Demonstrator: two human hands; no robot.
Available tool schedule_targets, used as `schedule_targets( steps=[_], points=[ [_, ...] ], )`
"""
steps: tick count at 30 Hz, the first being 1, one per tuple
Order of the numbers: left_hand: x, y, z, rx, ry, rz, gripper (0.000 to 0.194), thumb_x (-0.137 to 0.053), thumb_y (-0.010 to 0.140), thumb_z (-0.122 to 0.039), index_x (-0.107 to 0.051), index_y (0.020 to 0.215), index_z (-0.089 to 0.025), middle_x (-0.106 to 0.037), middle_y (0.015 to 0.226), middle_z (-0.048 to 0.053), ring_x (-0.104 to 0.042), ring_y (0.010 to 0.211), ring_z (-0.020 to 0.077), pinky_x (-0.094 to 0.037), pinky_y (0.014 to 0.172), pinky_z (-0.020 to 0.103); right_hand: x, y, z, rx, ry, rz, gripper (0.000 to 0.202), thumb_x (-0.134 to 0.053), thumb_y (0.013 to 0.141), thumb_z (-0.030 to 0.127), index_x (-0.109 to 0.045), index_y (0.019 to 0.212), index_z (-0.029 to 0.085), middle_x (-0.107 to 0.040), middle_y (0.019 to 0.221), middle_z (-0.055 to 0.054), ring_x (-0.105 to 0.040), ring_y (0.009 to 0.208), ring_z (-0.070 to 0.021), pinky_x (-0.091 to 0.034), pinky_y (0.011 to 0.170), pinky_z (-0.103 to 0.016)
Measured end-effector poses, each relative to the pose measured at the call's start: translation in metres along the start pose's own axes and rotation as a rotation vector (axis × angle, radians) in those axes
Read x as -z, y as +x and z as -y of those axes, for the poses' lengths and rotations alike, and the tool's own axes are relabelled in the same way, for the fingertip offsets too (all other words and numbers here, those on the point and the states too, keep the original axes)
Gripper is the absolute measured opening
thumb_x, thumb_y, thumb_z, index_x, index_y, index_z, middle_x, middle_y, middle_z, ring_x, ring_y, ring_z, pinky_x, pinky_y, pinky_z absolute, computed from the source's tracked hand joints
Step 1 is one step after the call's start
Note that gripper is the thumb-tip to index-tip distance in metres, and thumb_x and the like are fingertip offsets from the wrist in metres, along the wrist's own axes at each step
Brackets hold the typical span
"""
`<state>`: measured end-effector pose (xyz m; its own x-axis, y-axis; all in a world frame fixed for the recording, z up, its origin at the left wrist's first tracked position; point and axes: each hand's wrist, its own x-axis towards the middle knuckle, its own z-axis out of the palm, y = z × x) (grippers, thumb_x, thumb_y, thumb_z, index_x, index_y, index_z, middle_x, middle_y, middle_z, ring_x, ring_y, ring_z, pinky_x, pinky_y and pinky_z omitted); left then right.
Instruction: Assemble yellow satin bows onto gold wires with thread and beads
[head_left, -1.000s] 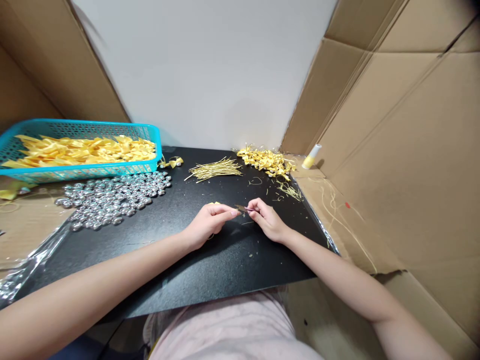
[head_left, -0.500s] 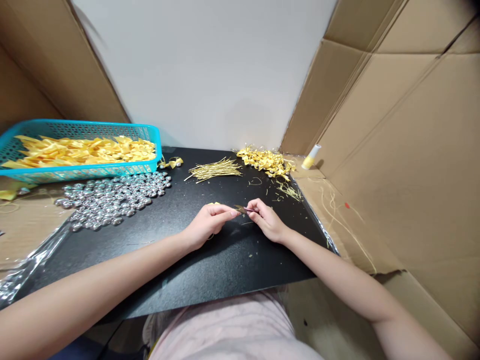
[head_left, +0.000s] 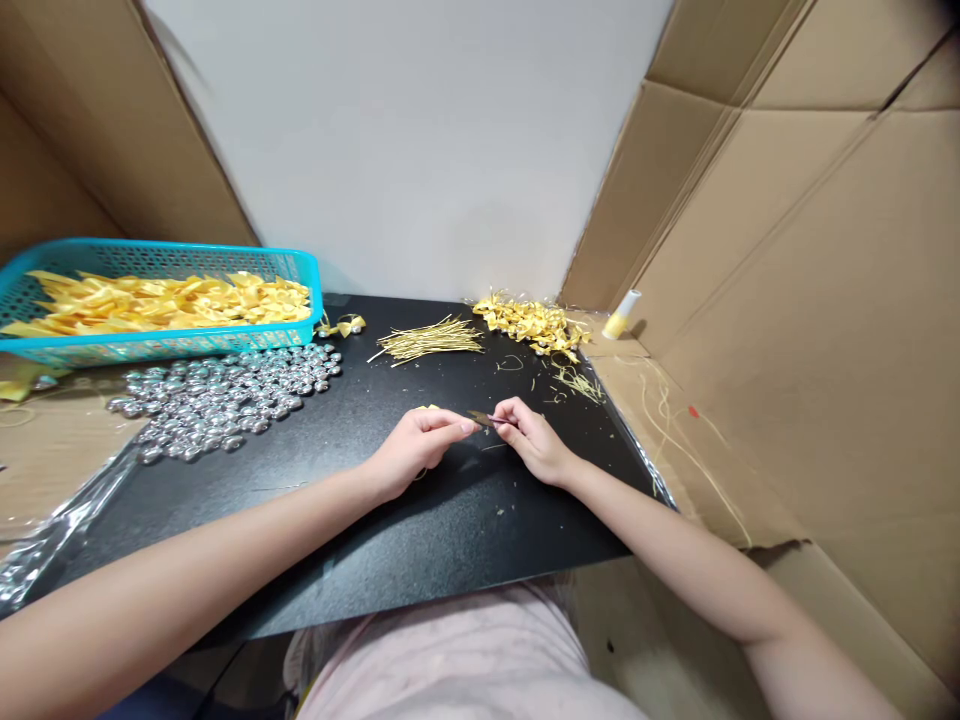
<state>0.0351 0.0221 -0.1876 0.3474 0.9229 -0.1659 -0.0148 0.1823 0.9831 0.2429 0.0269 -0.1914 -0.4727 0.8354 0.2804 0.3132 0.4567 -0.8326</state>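
A yellow piece (head_left: 428, 407), mostly hidden, is apparently pinched in the left hand (head_left: 411, 452) above the counter (head_left: 360, 565); the right hand (head_left: 538, 442) grips a blade (head_left: 480, 416). Beyond, beaded bows (head_left: 529, 322) look finished; loose beads (head_left: 217, 400), ties (head_left: 431, 341) and ribbons (head_left: 172, 303) remain.

yellow piece (head_left: 429, 407) partly behind left hand (head_left: 415, 450)

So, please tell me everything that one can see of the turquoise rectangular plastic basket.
The turquoise rectangular plastic-looking basket stands upright at the far left, reaching the picture's left edge. It has rounded corners, a smooth rim and walls pierced with many small holes. Yellow satin-like ribbon pieces lie heaped inside and show through the front wall. Shiny round silver beads are spread before it; whether any touch it, I cannot tell. Neither the left hand nor the right hand touches it.
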Motion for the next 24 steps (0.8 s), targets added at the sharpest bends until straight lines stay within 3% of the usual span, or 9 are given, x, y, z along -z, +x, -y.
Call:
schedule_targets(
  steps=[13, 17, 24],
  points=[
    [0.0, 0.0, 0.0, 0.006, 0.002, -0.003, 0.041, -0.075, 0.065, -0.053, -0.073, 0.079, -0.014, -0.027, 0.044, -0.009, -0.018, 0.039, 0.0049, -0.009, 0.038, 0.022, -0.001, 0.0, -0.001, -0.011, -0.009, -0.008, 0.029, -0.043, 0.093, 0.05, -0.045, 0.088, 0.021, -0.05, 0.074, 0.001, -0.046, 0.064, -0.0126, -0.037, 0.063, -0.025],
    [0.0, 0.0, 0.0, 0.013, 0.004, -0.009, 0.042, -0.075, 0.064, -0.053, -0.074, 0.079, -0.014, -0.027, 0.043, -0.009, -0.018, 0.04, 0.0051, -0.009, 0.039, 0.022, 0.007, 0.005, -0.01, -0.041, -0.047, -0.07, 0.024, -0.043, 0.093, 0.045, -0.045, 0.092, 0.021, -0.053, 0.079, 0.0, -0.05, 0.068, -0.0136, -0.039, 0.064, -0.026],
    [-0.003, 0.0, -0.005, 0.044, 0.005, -0.022, 0.037, -0.076, 0.063, -0.047, -0.074, 0.077, -0.013, -0.029, 0.044, -0.009, -0.018, 0.041, 0.0049, -0.008, 0.041, 0.023, 0.039, 0.019, -0.036, -0.205, -0.559, -0.293, 0.014, -0.056, 0.089, 0.033, -0.053, 0.084, 0.02, -0.06, 0.091, -0.007, -0.051, 0.088, -0.0225, -0.038, 0.081, -0.036]
  ],
)
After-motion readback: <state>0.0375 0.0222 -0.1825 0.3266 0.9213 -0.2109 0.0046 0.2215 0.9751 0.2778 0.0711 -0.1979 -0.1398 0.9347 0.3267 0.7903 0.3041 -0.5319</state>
